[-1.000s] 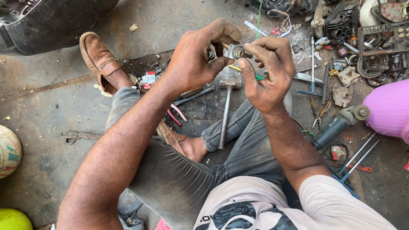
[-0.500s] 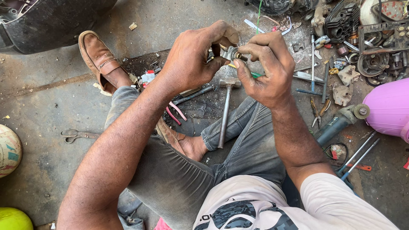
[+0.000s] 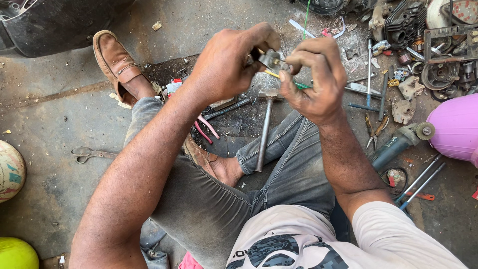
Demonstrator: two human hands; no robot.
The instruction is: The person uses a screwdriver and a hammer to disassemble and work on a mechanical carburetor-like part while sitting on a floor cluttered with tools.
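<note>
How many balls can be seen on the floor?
2: a worn patterned ball at the left edge, and a yellow-green ball in the bottom-left corner. Both are cropped; others may lie outside the view.

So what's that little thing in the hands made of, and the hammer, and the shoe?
The small part, pinched between the left hand and right hand, looks like dull grey metal with a brassy tip. The hammer on the floor seems all steel: grey, worn, faintly shiny along the handle. The brown shoe looks like scuffed, dusty leather, though it could be imitation.
</note>
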